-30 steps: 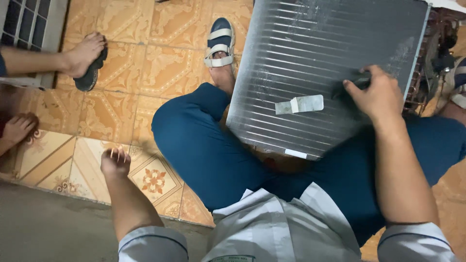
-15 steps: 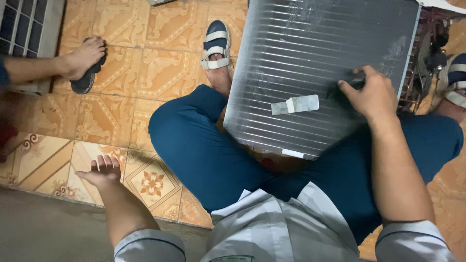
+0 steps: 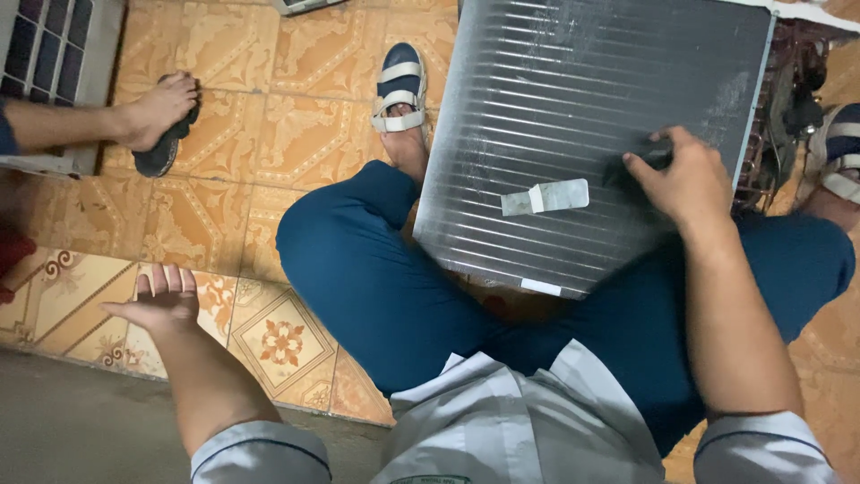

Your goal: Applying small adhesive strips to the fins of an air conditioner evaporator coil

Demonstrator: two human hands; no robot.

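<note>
— On the lap, propped against blue trousers (image 3: 376, 269): finned metal coil panel (image 3: 582, 116), tilted toward far right, strip of grey tape (image 3: 545, 197) stuck near its middle.

— Right hand (image 3: 685, 184)?

— Pressed on the panel's right part, fingers curled round a small dark object (image 3: 640, 166), too blurred to identify.

— Left hand (image 3: 161, 300)?

— Well apart, near left, open with fingers spread, hovering over patterned orange floor tiles (image 3: 260, 179), holding nothing.

— Elsewhere?

— Sandalled foot (image 3: 400, 99) just beside the panel's left edge; another person's bare foot (image 3: 161, 108) on a dark slipper, far left.
</note>
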